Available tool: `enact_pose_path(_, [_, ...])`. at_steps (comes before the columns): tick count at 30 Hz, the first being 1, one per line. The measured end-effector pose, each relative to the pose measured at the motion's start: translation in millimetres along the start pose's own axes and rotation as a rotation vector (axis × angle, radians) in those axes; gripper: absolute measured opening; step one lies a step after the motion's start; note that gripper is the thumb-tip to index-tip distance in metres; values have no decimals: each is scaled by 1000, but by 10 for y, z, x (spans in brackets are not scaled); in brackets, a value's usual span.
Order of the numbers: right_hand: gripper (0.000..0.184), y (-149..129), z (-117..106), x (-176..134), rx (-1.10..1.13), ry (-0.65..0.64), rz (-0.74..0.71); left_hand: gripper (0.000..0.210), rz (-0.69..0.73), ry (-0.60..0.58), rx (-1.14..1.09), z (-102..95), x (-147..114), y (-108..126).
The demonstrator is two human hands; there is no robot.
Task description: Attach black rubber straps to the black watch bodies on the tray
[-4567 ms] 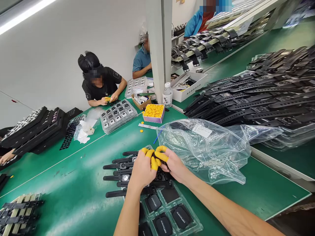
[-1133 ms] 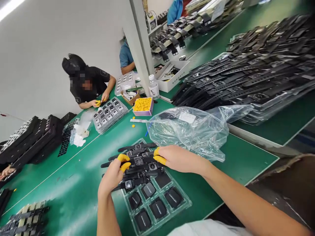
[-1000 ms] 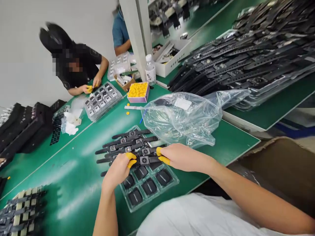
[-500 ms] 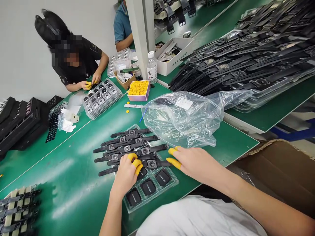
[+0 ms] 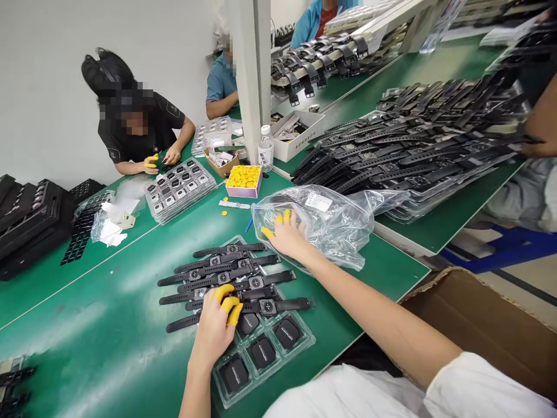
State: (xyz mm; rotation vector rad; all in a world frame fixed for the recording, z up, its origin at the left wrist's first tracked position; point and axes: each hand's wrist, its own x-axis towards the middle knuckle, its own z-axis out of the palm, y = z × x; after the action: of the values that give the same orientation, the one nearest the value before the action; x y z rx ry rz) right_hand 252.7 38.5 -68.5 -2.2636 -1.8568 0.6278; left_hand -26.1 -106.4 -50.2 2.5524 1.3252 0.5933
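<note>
Far left on the green desk (image 5: 108,302) stood stacked black trays (image 5: 30,223), then a crumpled bag of white parts (image 5: 108,223); bare green surface lay open between these and the work area. Left hand (image 5: 215,331), yellow cots on thumb and two fingertips, rested on the row of black strapped watches (image 5: 230,278); its grip was pinched together on the nearest watch (image 5: 261,306), close to the case. The watches lay side by side, straps flat and running left-right, round metal backs facing up, across the far half of a clear blister tray (image 5: 265,348). The tray's near pockets held black strapless watch bodies. The tray sat close to the desk's near edge, little room beyond it. Right hand (image 5: 287,238), cots on the fingertips, lay fingers spread on the clear plastic bag (image 5: 322,223), pressing it without closing on it; the bag was just right of the watch row. Behind: a box of yellow cots (image 5: 243,180) and a water bottle (image 5: 265,148) beside a white post (image 5: 252,75). A co-worker (image 5: 139,133) sat across the desk at a tray of watch faces (image 5: 178,188). Right: a large pile of strapped watches (image 5: 413,139) on the neighbouring desk; a cardboard box (image 5: 478,325) below the desk edge.
</note>
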Motion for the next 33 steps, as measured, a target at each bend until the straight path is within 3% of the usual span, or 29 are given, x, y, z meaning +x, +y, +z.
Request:
enact_pose_path(3, [78,73,-3,107,-75,98,47,12,-5,66,6,-8,-30,-44])
enact_pose_path(7, [67,219,-77,298,-286,262,-78,13,-2,99,-1,-34,-25,-8])
enact_pose_path(12, [73,327,-328,570,-446,139,-149,14,12,87,0,-1,-31,49])
enact_pose_path(17, [66,257,-599,877,-545,6,-180,14,9,67,16,42,-56,50])
enact_pose_path(22, [58,229,-710,1072,-611,-55,-245,13,-10,78,13,40,-58,14])
enact_pose_path(27, [55,286,-843,1006,-638,-31,-471,14,-48,100,-1,1,-49,42])
enact_pose_path(33, [36,488,-923,1114,-526,-22,-900,13,-60,148,-33,-1,-45,122])
